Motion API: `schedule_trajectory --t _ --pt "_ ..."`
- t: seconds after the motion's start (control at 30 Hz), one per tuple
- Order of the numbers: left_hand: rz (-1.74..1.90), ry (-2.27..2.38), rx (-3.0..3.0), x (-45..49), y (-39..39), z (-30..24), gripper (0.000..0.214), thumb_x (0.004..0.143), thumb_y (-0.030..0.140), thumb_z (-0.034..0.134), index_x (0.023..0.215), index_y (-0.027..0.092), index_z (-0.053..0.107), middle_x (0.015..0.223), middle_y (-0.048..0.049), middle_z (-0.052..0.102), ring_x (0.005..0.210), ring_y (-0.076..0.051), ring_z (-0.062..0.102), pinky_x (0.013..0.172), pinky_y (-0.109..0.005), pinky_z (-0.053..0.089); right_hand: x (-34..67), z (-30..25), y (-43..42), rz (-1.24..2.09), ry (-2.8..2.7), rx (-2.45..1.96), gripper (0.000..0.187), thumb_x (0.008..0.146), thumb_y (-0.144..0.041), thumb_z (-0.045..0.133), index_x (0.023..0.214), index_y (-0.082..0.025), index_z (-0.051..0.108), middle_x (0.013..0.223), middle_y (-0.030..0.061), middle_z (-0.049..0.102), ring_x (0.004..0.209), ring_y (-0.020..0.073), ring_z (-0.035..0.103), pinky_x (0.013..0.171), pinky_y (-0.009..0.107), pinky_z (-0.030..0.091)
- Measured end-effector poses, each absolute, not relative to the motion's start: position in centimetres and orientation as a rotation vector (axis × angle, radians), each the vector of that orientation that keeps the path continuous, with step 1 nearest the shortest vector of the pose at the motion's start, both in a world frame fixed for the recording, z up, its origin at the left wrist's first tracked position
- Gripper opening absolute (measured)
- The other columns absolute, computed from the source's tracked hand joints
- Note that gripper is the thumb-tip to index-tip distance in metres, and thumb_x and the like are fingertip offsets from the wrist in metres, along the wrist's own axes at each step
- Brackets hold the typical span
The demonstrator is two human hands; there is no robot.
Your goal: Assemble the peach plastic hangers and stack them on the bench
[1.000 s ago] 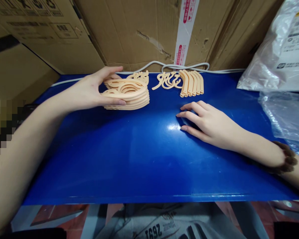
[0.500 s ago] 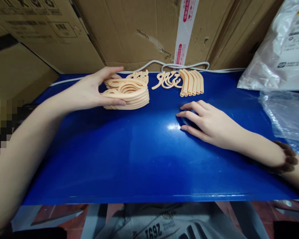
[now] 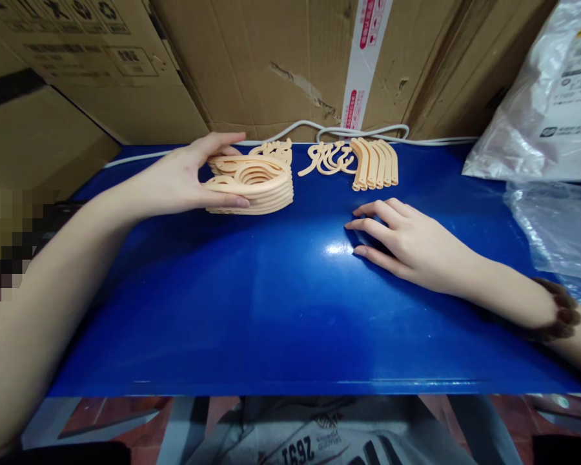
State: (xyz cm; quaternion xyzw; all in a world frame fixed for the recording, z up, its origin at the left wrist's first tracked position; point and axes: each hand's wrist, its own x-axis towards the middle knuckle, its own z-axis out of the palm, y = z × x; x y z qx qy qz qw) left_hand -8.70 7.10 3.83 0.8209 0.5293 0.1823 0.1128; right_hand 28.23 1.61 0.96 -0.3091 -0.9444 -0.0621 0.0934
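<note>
A stack of beige plastic hanger pieces (image 3: 266, 190) lies at the back left of the blue table. My left hand (image 3: 184, 174) grips its left end, thumb along the front side and fingers over the back. Behind the stack is a cluster of small beige pieces (image 3: 278, 150), partly hidden. Beige hooks (image 3: 326, 158) lie to the right, beside a row of slim bent beige pieces (image 3: 375, 165). My right hand (image 3: 401, 239) rests on the table in front of that row, fingers apart and slightly curled, holding nothing.
Cardboard boxes (image 3: 271, 71) stand along the back of the blue table (image 3: 252, 310). A white cable (image 3: 382, 131) runs at their foot. A white plastic package (image 3: 527, 123) and clear plastic wrap (image 3: 556, 226) lie on the right.
The view has shifted slightly, so everything at the back sits a little further right. Both hands keep the same pose, and the pieces stay in place.
</note>
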Motion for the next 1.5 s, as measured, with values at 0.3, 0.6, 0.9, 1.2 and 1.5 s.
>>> schedule_trajectory --t 0.3,0.6,0.9,1.2,1.5 --pt "0.523 1.537 2.386 -8.5 6.8 4.0 0.110 0.072 0.079 0.068 0.159 0.019 0.035 0.149 -0.0126 0.054 0.135 -0.032 0.052 0.119 -0.054 0.033 28.2 1.0 1.6 -0.177 -2.801 -0.924 0.044 0.105 -0.043 0.043 0.130 -0.014 0.064 0.129 0.0169 0.062 0.108 0.0293 0.060 0.095 0.047 0.051" --pt "0.530 1.549 2.381 -8.6 7.0 3.9 0.115 0.068 0.083 0.068 0.158 0.018 0.037 0.149 -0.0116 0.055 0.131 -0.030 0.054 0.116 -0.049 0.039 28.2 1.0 1.6 -0.158 -2.800 -0.930 0.045 0.105 -0.043 0.042 0.130 -0.014 0.064 0.130 0.0178 0.062 0.108 0.0289 0.060 0.096 0.046 0.050" --pt "0.546 1.526 2.445 -8.8 7.2 3.7 0.114 0.069 0.086 0.068 0.157 0.019 0.038 0.147 -0.0126 0.057 0.126 -0.030 0.056 0.113 -0.052 0.044 28.2 1.2 1.5 -0.152 -2.806 -0.935 0.044 0.104 -0.043 0.043 0.129 -0.014 0.064 0.130 0.0179 0.062 0.108 0.0292 0.060 0.096 0.047 0.050" --pt "0.632 1.347 2.524 -8.9 7.1 3.7 0.122 0.073 0.081 0.070 0.162 0.019 0.016 0.157 -0.0155 0.045 0.141 -0.032 0.045 0.121 -0.058 0.032 28.3 1.1 1.6 -0.166 -2.800 -0.925 0.044 0.104 -0.043 0.043 0.130 -0.013 0.064 0.129 0.0177 0.062 0.108 0.0291 0.059 0.096 0.046 0.050" --pt "0.643 1.002 3.043 -1.1 1.4 3.0 0.061 0.100 0.044 0.054 0.154 0.020 0.037 0.160 -0.0095 0.045 0.157 -0.027 0.026 0.132 -0.051 0.015 28.2 1.0 1.6 -0.162 -2.803 -0.935 0.044 0.104 -0.044 0.043 0.130 -0.014 0.063 0.130 0.0177 0.062 0.109 0.0287 0.060 0.097 0.046 0.049"
